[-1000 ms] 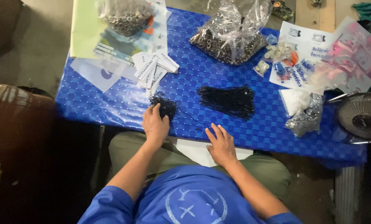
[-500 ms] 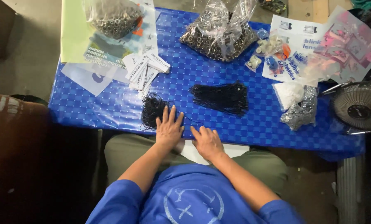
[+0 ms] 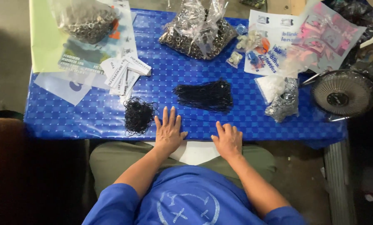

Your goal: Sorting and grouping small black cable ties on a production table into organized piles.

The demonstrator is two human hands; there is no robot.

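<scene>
My left hand (image 3: 168, 130) lies flat and palm down on the near edge of the blue checked table (image 3: 90, 112), fingers spread, holding nothing. A tangle of thin black loops (image 3: 137, 116) sits just left of it. My right hand (image 3: 227, 139) also rests flat at the table's near edge, empty, fingers a little apart. A bundle of straight black strings (image 3: 205, 95) lies on the table between and beyond the two hands.
A stack of white paper tags (image 3: 124, 71) lies at left, by a clear bag of metal rings (image 3: 84, 18). Another bag of rings (image 3: 197, 31) stands at the back. Small plastic bags (image 3: 280, 98), printed sheets (image 3: 278, 41) and a small fan (image 3: 344, 95) are at right.
My left hand has slid right, off the black loops, which now lie uncovered beside it. My right hand has moved to the right, so the hands rest farther apart.
</scene>
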